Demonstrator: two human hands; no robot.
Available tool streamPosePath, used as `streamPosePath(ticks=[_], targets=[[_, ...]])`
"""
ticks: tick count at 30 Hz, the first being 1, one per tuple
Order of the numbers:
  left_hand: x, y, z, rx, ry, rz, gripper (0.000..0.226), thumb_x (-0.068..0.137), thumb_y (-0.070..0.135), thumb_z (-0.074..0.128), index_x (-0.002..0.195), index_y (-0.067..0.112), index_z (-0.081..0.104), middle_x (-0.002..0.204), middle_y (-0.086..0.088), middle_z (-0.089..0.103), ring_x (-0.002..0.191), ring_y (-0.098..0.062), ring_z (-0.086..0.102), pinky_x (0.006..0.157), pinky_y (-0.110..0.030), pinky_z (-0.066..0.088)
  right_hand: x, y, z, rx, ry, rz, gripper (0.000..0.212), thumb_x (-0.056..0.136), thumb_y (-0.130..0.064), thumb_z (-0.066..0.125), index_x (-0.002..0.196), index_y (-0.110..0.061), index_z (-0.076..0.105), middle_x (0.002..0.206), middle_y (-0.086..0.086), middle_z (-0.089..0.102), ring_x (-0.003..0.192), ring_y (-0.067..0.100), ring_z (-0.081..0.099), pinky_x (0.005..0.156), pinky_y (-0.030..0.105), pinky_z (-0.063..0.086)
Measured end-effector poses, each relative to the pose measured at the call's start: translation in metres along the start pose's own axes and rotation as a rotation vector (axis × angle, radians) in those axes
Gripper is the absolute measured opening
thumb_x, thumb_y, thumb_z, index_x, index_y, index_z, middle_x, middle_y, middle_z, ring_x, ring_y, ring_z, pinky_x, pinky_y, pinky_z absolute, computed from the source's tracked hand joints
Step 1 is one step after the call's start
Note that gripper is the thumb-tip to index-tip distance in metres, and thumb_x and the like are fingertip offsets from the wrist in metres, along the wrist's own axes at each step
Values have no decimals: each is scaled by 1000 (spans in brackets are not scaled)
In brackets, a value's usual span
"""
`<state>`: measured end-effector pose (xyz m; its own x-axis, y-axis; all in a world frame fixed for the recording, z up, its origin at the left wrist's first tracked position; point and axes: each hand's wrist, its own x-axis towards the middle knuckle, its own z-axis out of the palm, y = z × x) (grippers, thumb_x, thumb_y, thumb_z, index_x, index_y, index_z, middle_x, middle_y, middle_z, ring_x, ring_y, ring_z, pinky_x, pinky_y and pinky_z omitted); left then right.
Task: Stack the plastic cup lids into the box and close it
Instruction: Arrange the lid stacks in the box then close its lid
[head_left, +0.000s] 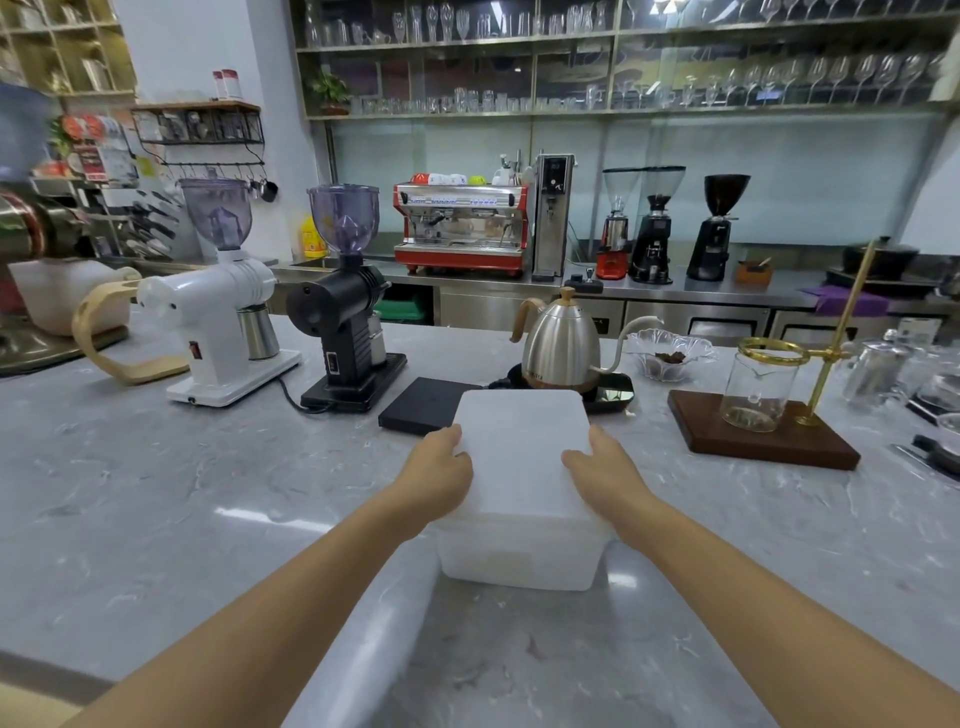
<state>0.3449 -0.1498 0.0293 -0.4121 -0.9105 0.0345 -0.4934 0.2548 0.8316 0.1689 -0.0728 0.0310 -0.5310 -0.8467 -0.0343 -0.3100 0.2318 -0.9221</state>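
The grey marbled tabletop fills the lower half of the frame, with the coffee gear ranged along its far edge. In the middle of the frame sits the white box, its translucent body standing on the tabletop and its flat white lid lying over the top. No cup lids show anywhere outside it, so I judge the stacking done and the closing to be the step in hand.

Both hands are on that lid. The left hand clasps its left edge, thumb on top and fingers curled down the side; the right hand does the same on the right edge. Each hand is gripping the lid rather than lying flat on it.

The lid looks a little raised at the far side, though the pale plastic makes the seam hard to read, and I cannot tell whether it has seated all round. To do this well, I would line the corners up squarely over the rim first, then press down evenly with both hands, near edge and far edge in turn, keeping the box from sliding. The black scale and the steel kettle stand just behind the box, so any shove forward risks nudging them.
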Motion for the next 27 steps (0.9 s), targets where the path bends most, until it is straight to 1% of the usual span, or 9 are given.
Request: streamPosePath(ticks=[3,5,8,10,13,16,22,25,27], targets=[[1,-2,3,97,19,8,30,92,3,33,78,28,44,96,4,52,92,-24,45,74,-29,35,-1,1,0,26,-21,16,30,93,-8,42,121,-15,50,110,4,62,99,25,63,70,32,49],[0,-2,3,134,39,18,35,92,4,34,73,33,29,84,13,41,90,-21,39,69,-30,33,-1,1,-1,33,-21,16,30,93,-6,41,120,-18,49,108,2,62,99,25,62,71,32,48],[1,0,3,193,53,62,13,91,6,35,89,12,47,100,-9,59,93,-30,53,79,-40,43,0,1,0,23,-21,14,33,94,-5,40,123,-17,50,110,3,62,101,26,62,73,31,47],[-2,3,2,216,20,81,7,95,13,41,101,15,45,111,-3,50,97,-23,48,82,-36,40,0,2,0,22,-15,14,36,94,-5,39,126,-16,50,113,4,61,103,26,61,76,31,46],[-8,5,5,289,-72,99,39,98,34,47,129,10,43,129,3,40,122,-22,46,87,-27,30,-1,8,1,34,-3,12,39,93,-4,38,128,-16,51,118,4,62,106,26,61,81,33,48],[-8,6,6,362,-107,99,51,97,44,45,135,10,39,143,-4,35,129,-27,44,95,-31,36,-2,12,1,19,6,-5,44,92,-4,37,133,-18,48,123,2,60,111,25,58,85,34,47],[2,10,8,476,-174,85,79,96,60,37,157,17,11,167,0,-11,151,-22,16,114,-36,23,4,12,0,-13,36,-34,39,93,-9,38,131,-15,45,132,5,52,112,23,54,86,33,42],[8,5,11,555,-143,214,70,96,62,32,157,30,19,167,5,-10,152,-14,-7,123,-42,8,-1,14,2,-122,74,-113,52,94,-14,42,145,-11,33,149,2,38,128,23,46,103,37,40],[11,4,12,581,-133,281,66,97,62,30,155,32,23,168,4,1,152,-13,-5,123,-43,5,-5,11,1,-222,68,-156,62,94,-18,43,153,-12,22,161,0,22,144,22,31,117,41,30]])
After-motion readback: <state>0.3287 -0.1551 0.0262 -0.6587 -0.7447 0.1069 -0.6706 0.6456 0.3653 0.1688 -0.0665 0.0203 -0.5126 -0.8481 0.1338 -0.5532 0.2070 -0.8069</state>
